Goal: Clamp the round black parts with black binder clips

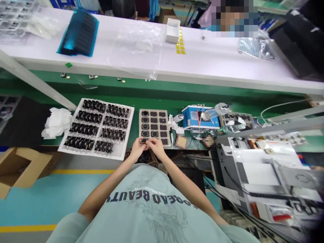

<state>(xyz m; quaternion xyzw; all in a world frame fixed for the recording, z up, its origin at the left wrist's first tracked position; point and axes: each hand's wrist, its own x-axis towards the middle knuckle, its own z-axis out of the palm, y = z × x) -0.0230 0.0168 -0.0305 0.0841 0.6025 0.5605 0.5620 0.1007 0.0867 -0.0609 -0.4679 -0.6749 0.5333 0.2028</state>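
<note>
- White shelf (202, 64): spans top of frame, w/ film & plastic bags on it; well apart from hands.
- Green bench (162, 100): across mid-frame under shelf; work sits at its near edge, ctr. Poss. risk: a slip there could send a pc off the edge.
- White tray (130, 133): left of ctr, rows of black pcs w/ thin bits sticking up. L forearm passes near its lower R corner; a careless elbow or sleeve could snag or shift it.
- Cell tray (140, 118): ctr, just beyond hands. L column shows round pcs; other cells dark, can't tell if filled. Wrist pressure on near rim could tip it & jumble pcs.
- Blue box (186, 118): R of ctr, bottle & loose bits around; R arm swinging wide might knock sth over.
- Crumpled tissue (57, 123): L, beside white tray; lint could get on pcs if dragged over.
- L hand (138, 148) & R hand (156, 148): ctr, brought together, fingertips of both pinched on same small pc.
- Dark round part (144, 140): in fingertips, ctr, over near edge of cell tray. Mostly covered, detail too small to tell. Likely trouble: too hard a squeeze marks or bends it; too loose & it drops, poss. into dark pcs (145, 157) below.
</note>
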